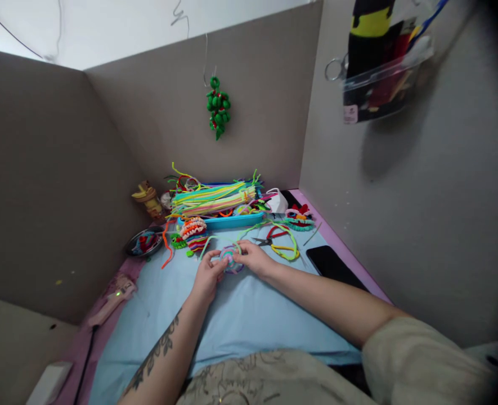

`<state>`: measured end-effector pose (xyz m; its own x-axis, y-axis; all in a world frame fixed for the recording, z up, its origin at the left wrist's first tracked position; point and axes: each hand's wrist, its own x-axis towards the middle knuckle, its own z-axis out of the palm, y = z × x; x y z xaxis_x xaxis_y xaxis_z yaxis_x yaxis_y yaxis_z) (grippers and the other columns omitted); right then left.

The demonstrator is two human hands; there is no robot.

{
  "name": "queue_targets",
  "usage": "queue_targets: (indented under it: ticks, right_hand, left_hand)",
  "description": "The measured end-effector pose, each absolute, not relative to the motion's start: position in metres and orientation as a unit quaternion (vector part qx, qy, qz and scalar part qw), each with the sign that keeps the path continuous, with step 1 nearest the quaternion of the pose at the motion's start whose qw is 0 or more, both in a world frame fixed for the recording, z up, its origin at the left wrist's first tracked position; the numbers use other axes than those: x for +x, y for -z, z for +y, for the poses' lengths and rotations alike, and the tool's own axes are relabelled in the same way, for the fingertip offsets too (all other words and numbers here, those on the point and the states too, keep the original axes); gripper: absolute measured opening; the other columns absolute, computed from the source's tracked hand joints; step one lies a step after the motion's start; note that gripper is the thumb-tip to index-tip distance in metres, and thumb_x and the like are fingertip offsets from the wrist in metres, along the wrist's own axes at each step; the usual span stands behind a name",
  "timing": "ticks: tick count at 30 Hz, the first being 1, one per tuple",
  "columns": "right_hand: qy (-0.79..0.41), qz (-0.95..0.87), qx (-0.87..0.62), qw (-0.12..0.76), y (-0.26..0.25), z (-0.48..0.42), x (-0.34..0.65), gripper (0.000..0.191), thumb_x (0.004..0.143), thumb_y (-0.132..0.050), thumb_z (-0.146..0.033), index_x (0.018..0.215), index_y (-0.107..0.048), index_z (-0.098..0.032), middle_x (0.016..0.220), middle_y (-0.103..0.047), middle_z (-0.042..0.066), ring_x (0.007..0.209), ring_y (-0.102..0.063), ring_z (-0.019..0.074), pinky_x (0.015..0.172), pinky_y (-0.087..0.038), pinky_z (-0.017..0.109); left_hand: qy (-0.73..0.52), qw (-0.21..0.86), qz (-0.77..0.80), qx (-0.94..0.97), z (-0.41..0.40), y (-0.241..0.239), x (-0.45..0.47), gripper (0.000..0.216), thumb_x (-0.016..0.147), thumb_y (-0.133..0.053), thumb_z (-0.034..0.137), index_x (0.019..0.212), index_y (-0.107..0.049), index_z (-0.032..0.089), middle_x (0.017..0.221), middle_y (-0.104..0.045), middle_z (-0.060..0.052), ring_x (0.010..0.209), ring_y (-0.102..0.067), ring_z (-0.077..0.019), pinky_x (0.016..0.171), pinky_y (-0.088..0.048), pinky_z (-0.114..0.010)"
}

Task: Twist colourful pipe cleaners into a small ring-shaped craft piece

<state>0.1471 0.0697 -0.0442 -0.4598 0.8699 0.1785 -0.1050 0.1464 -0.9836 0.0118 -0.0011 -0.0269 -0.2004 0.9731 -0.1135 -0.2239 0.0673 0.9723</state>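
Observation:
Between my two hands, low over the blue cloth [269, 315], is a small round coil of pastel pipe cleaners [233, 266] in purple, pink and pale green. My left hand [210, 273] grips its left side, thumb on the front. From the right, my right hand [251, 257] pinches its upper edge with thumb and fingers. A pale green pipe cleaner end [206, 243] arcs up from the coil by my left fingers. Just beyond my right hand lie scissors [276, 233] with red handles and a loop of yellow-green pipe cleaner [296, 247].
Behind my hands, a blue tray [236, 220] bears bundles of coloured pipe cleaners [215, 198]. A striped pipe-cleaner piece [194, 233] stands before it. A black phone [337, 267] lies right, a dark bowl [130, 247] and a pink glue gun [112, 301] left. Grey partitions enclose the table.

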Motion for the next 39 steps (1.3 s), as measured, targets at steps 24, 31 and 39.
queue_targets:
  ticks: [24, 31, 39]
  right_hand:
    - [-0.606, -0.625, -0.246, 0.426, 0.044, 0.062, 0.142, 0.037, 0.070, -0.063, -0.042, 0.096, -0.059, -0.016, 0.088, -0.058, 0.003, 0.082, -0.051, 0.0156, 0.076, -0.040, 0.029]
    - [-0.540, -0.623, -0.294, 0.484, 0.033, 0.072, 0.153, 0.023, 0.069, -0.061, -0.037, 0.081, -0.060, -0.017, 0.095, -0.055, 0.005, 0.089, -0.050, 0.0167, 0.088, -0.035, 0.032]
    - [-0.594, -0.645, -0.256, 0.406, 0.026, 0.080, 0.159, 0.024, 0.063, -0.069, -0.038, 0.064, -0.062, -0.015, 0.103, -0.054, 0.006, 0.102, -0.049, 0.0209, 0.093, -0.030, 0.034]
  left_hand:
    - [-0.594, 0.480, 0.512, 0.394, 0.000, 0.023, 0.005, 0.053, 0.062, -0.071, 0.037, 0.104, -0.048, 0.016, 0.046, -0.046, 0.009, 0.037, -0.038, -0.0053, 0.039, -0.024, -0.016]
    - [-0.608, 0.466, 0.510, 0.392, 0.005, 0.027, -0.003, 0.049, 0.063, -0.069, 0.039, 0.101, -0.050, 0.015, 0.046, -0.042, 0.009, 0.038, -0.033, -0.0047, 0.039, -0.020, -0.017]
    - [-0.594, 0.470, 0.518, 0.398, 0.004, 0.029, -0.001, 0.044, 0.061, -0.071, 0.038, 0.095, -0.057, 0.013, 0.047, -0.041, 0.008, 0.039, -0.031, -0.0042, 0.040, -0.021, -0.018]
